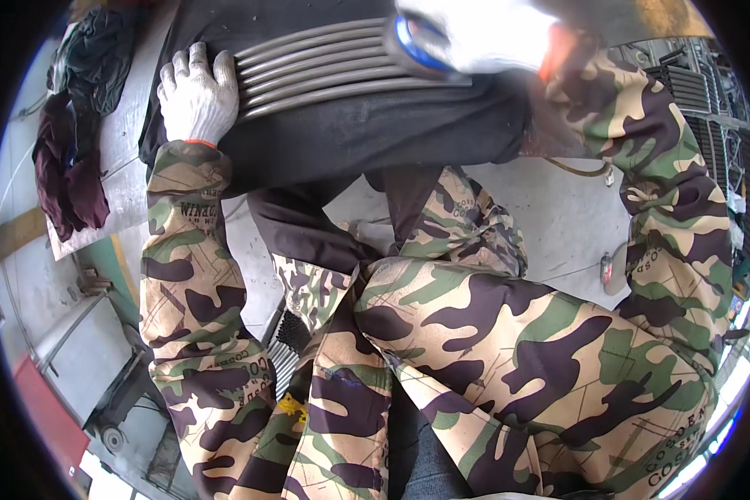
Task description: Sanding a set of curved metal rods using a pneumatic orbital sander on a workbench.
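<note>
A row of several grey metal tubes point(325, 62) lies side by side across a dark cloth point(375, 137) over my lap. My left hand point(196, 92), in a white knit glove, lies over the tubes' left ends with its fingers curled on them. At the top of the view, my right hand point(483, 33), also in a white glove and blurred, is closed around a round blue-rimmed tool point(412, 37) that rests on the right part of the tubes. Both sleeves and my trousers are camouflage cloth.
A heap of dark clothes point(71, 167) lies on a grey board at the left. Black metal grilles point(692, 92) stand at the right. Grey concrete floor point(558, 217) shows beyond my knees, and a grey box point(83, 350) sits at the lower left.
</note>
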A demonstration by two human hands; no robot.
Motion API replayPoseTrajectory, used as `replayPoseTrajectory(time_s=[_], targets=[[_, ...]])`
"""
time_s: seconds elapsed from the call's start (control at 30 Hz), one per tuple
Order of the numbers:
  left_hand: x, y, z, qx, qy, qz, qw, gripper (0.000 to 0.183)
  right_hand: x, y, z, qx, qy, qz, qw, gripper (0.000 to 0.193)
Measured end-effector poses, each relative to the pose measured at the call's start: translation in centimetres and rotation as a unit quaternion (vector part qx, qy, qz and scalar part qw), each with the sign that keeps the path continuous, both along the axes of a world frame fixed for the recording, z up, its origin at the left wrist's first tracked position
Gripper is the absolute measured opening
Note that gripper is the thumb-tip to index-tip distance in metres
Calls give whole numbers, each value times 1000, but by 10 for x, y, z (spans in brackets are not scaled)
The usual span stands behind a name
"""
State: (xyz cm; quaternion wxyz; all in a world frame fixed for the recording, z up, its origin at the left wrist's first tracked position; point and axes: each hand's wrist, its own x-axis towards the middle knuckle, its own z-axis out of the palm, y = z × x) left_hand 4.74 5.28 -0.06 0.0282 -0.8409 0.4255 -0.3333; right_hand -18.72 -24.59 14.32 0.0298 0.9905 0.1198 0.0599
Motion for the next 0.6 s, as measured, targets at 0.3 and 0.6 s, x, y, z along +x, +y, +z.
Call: replayPoseTrajectory(time_s=[0.3,0.6], targets=[[-7,9,7,-2,6,3,1000,46,-2,-1,2,-1,4,7,1000,22],[-16,21,6,6,16,1,1000,48,-14,9,-4,39,-27,86,995,20]])
